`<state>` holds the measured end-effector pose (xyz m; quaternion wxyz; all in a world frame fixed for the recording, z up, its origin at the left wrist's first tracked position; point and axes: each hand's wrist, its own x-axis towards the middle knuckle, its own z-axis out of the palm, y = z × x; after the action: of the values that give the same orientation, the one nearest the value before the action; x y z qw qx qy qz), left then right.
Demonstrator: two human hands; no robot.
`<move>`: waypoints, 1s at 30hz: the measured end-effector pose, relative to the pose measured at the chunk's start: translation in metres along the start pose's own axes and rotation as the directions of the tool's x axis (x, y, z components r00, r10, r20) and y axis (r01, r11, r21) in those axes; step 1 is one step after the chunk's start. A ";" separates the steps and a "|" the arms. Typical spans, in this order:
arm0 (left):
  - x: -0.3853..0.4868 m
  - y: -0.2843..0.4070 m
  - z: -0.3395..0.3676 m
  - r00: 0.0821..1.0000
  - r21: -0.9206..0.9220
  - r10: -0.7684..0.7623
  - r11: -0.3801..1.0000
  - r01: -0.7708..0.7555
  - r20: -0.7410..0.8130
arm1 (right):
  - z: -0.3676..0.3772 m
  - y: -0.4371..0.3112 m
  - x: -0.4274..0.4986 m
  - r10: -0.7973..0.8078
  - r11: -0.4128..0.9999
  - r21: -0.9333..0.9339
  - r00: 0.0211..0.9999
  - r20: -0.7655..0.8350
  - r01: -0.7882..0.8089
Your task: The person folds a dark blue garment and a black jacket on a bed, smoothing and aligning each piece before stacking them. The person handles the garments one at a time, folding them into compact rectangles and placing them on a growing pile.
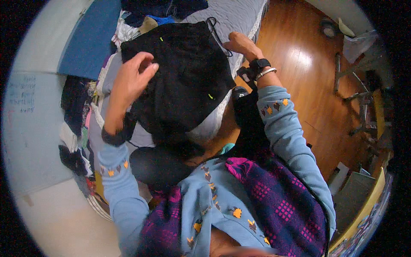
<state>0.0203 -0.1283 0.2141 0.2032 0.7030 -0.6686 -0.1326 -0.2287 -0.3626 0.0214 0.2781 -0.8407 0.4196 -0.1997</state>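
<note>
A black garment with small yellow-green marks and a dark cord at its top right corner lies spread over the grey quilted bedding in front of me. My left hand is over the garment's left side, fingers curled and apart, with nothing seen in them; whether it touches the cloth is unclear. My right hand is beside the garment's upper right edge, near the cord. Its fingers are bent and partly hidden, so a hold on the cord cannot be made out. A black strap and a light bangle circle the right wrist.
Piled clothes line the bed's left side, and more dark clothing lies at its far end. A blue panel stands at the upper left. Wooden floor runs along the right, with a metal-framed stand beyond.
</note>
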 end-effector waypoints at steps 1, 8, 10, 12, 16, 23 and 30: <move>0.022 -0.012 0.004 0.999 -0.007 0.014 1.000 -0.014 0.047 | 0.003 0.002 0.003 -0.040 0.999 -0.032 0.999 -0.009 0.040; 0.042 -0.133 0.011 0.946 -0.137 -0.315 0.936 0.323 0.080 | 0.019 -0.015 0.020 -0.084 0.982 -0.163 0.995 0.053 0.092; 0.014 -0.170 -0.003 0.888 -0.118 -0.435 0.884 0.453 0.146 | 0.021 -0.026 0.020 -0.152 0.965 -0.196 0.982 0.108 0.171; -0.021 -0.202 -0.016 0.831 -0.053 -0.535 0.835 0.547 0.151 | 0.021 -0.034 0.019 -0.204 0.948 -0.216 0.968 0.149 0.233; -0.108 -0.234 -0.064 0.850 0.348 -0.519 0.816 0.462 0.090 | 0.028 -0.057 0.012 -0.292 0.927 -0.220 0.953 0.080 0.303; -0.220 -0.110 -0.163 0.742 0.471 -0.669 0.646 0.601 -0.029 | 0.042 -0.101 0.003 -0.258 0.754 -0.615 0.965 0.044 0.230; -0.190 -0.032 -0.138 0.906 0.219 -0.415 0.894 0.390 0.078 | 0.077 -0.108 -0.002 -0.395 0.675 -0.610 0.901 0.178 0.416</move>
<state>0.0983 0.0760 0.3049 0.0587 0.8334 -0.5293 -0.1475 -0.1216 -0.2851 0.0304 -0.0666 -0.9590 0.2605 -0.0901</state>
